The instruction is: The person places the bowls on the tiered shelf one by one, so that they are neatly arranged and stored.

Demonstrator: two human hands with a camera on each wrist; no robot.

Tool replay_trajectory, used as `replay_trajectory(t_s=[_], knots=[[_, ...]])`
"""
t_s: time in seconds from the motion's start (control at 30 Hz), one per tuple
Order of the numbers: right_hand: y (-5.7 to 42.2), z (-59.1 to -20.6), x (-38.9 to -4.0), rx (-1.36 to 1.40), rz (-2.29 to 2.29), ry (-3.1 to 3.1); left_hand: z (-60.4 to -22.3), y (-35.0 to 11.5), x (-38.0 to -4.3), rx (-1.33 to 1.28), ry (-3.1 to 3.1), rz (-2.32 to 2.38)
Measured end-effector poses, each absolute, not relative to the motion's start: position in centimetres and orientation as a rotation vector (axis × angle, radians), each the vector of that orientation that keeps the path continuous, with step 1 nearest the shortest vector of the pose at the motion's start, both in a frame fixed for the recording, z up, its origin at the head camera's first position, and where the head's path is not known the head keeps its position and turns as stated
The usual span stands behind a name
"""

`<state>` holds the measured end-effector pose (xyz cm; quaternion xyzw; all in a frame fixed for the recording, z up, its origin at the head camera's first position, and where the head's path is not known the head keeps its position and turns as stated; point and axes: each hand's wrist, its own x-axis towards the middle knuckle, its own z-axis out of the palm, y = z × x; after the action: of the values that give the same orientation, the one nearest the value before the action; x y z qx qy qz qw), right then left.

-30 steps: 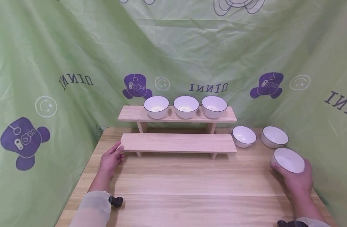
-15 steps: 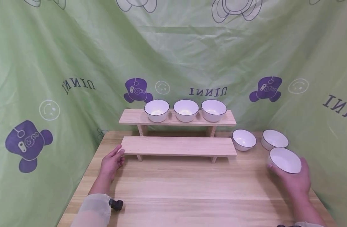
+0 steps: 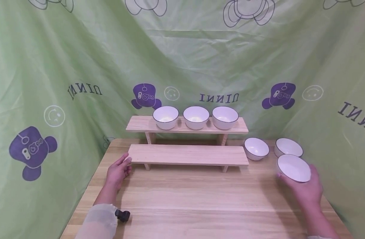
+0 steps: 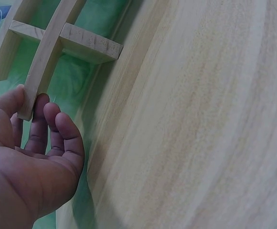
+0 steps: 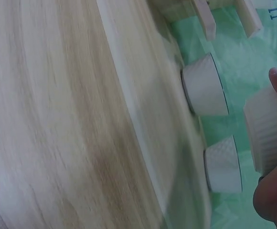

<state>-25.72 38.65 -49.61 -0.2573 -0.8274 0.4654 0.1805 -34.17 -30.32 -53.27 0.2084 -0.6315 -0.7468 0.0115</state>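
Note:
My right hand [image 3: 309, 191] grips a white bowl [image 3: 294, 168] with a dark rim and holds it above the table's right side. The right wrist view shows that bowl's ribbed side [image 5: 270, 129] between thumb and fingers, raised off the tabletop. With thumb and fingers, my left hand [image 3: 116, 171] pinches the left end of the lower board of a two-tier wooden shelf [image 3: 188, 154]. In the left wrist view the board's end [image 4: 31, 98] sits between the thumb and the fingers, and the other fingers curl loosely below it.
On the upper board stand three white bowls, a left bowl [image 3: 165, 118], a middle bowl [image 3: 196, 118] and a right bowl [image 3: 225, 118]. Two more, a nearer bowl [image 3: 256, 149] and a farther bowl [image 3: 288, 147], stand on the table [image 3: 200, 199] right of the shelf. Green curtain [image 3: 185, 59] surrounds it.
My right hand has carried its bowl left, toward the shelf. The left hand keeps its hold on the board. The head view has tilted slightly upward.

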Motion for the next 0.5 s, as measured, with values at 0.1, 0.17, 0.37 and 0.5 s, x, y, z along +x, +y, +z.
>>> replay_trajectory(t_s=[0.1, 0.17, 0.37, 0.5], knots=[[38.1, -49.5, -25.7, -0.682, 1.307, -2.346, -53.2, -30.3, -34.1, 0.653, -1.972, -2.333], [37.7, -49.3, -25.6, -0.648, 1.317, -2.352, -53.2, -30.2, -34.1, 0.654, -1.974, -2.332], [36.7, -49.1, -25.7, -0.607, 1.347, -2.363, -53.1, -30.3, -34.2, 0.656, -1.971, -2.333], [36.2, -48.9, -25.7, -0.578, 1.344, -2.361, -52.6, -30.2, -34.0, 0.676, -1.964, -2.351]])
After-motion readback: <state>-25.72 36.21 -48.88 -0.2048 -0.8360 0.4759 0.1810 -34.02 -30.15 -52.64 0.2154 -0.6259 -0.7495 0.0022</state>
